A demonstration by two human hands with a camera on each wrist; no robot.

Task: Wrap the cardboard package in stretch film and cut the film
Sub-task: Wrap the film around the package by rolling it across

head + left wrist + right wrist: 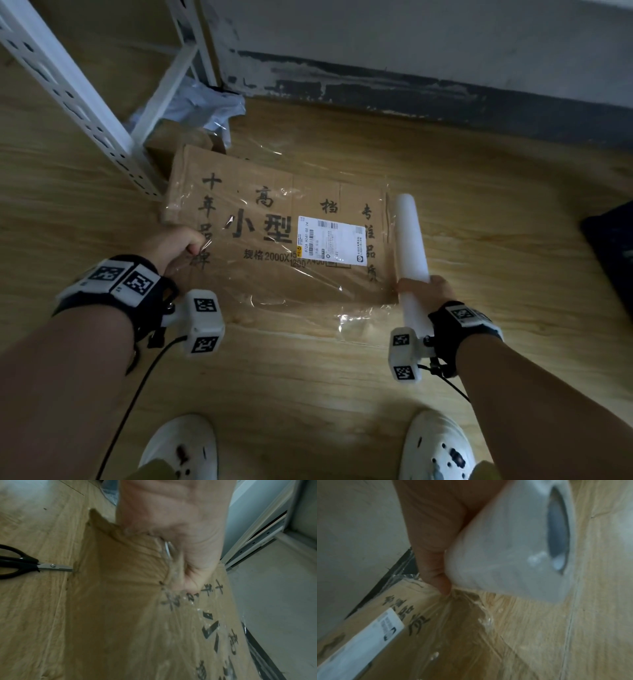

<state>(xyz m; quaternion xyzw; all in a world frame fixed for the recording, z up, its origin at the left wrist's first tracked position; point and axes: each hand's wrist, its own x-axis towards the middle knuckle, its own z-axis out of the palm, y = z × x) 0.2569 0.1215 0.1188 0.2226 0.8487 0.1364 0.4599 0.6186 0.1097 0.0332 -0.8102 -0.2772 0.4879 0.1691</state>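
A flat cardboard package [274, 192] with black characters and a white shipping label [330, 240] lies on the wooden floor. Clear stretch film [294, 287] is spread across its top. My left hand [178, 245] grips the bunched film end at the package's left edge; the left wrist view shows the left hand [171, 534] fisted round the film over the package [111, 615]. My right hand [430, 289] holds the near end of the white film roll [411, 236], which lies along the package's right edge. In the right wrist view the roll [505, 547] feeds film [453, 615] toward the package.
Black-handled scissors [25, 565] lie on the floor beside the package's left edge. A white metal rack [68, 85], a small box [178, 144] and crumpled plastic [205, 106] stand behind it. The wall's dark skirting [411, 92] runs along the back. A dark object [613, 246] lies at right.
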